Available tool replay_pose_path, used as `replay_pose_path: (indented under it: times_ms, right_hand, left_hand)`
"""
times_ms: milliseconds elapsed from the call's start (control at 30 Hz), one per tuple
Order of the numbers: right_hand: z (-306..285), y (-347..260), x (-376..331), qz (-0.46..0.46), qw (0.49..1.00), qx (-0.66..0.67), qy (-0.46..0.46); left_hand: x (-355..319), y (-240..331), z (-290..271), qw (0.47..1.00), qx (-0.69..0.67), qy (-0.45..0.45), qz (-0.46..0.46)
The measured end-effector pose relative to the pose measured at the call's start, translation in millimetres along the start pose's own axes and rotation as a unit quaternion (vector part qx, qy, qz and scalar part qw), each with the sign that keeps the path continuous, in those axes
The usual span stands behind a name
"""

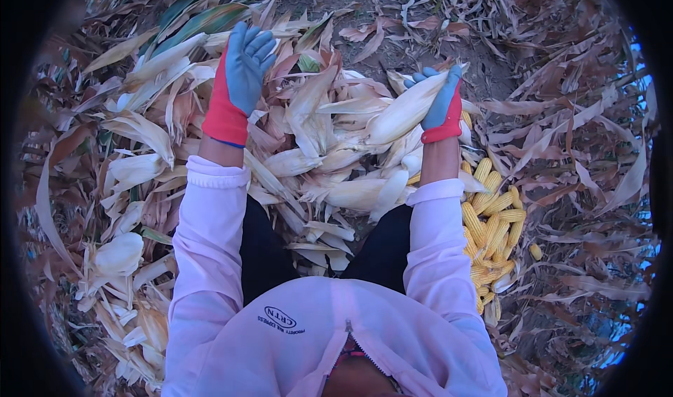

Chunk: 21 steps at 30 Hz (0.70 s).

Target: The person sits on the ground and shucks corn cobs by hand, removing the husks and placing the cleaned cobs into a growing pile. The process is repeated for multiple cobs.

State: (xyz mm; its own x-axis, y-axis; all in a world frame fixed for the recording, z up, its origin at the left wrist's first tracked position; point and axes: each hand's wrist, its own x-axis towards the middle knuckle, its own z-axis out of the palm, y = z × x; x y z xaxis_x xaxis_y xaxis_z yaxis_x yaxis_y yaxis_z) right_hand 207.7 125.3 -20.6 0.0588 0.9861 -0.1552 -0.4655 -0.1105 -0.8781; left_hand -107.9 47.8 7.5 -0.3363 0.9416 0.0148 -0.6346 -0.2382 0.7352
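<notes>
Both hands wear red gloves with blue-grey fingers and palms. My right hand (443, 102) grips an unshucked corn ear (406, 109), its pale husk still wrapped around it and slanting down to the left. Farther left, my left hand (245, 71) is raised over the husks with its fingers stretched out and slightly bent; no ear shows in it. Between and below the hands spreads a heap of husk-covered ears and loose husks (305, 162). Bare yellow corn cobs (491, 221) are piled beside my right forearm.
Dry brown leaves and stalks (575, 165) cover the ground on the right. Loose pale husks (130, 257) lie at the left, with green leaves (203, 22) at the far left. One short yellow cob (535, 252) sits apart from the pile. Bare soil (484, 64) shows beyond my right hand.
</notes>
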Motion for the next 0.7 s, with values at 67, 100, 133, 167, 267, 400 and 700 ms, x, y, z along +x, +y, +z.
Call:
replay_pose_path:
  times_ms: [67,100,133,167,267,400,700]
  right_hand:
    - [10,3,-8,0.013,1.0,0.019,-0.004]
    - [20,6,-13,0.021,0.999,0.033,-0.009]
    - [27,10,-18,0.027,0.999,0.046,-0.01]
    - [30,15,-22,0.028,0.998,0.056,-0.022]
    - [54,17,-40,0.049,0.991,0.109,-0.051]
    - [51,16,-36,0.014,0.956,0.253,-0.149]
    - [50,-1,-56,-0.135,0.965,-0.192,-0.114]
  left_hand:
    - [-40,-29,46,0.945,0.22,-0.216,-0.111]
    - [-55,-45,53,0.921,0.3,-0.232,-0.085]
    - [-65,-65,53,0.891,0.375,-0.248,-0.061]
    - [-72,-79,52,0.863,0.435,-0.252,-0.046]
    - [-76,-98,44,0.848,0.461,-0.254,-0.061]
    - [-65,-91,41,0.907,0.275,-0.269,-0.174]
    - [-68,-78,47,0.911,0.267,-0.255,-0.186]
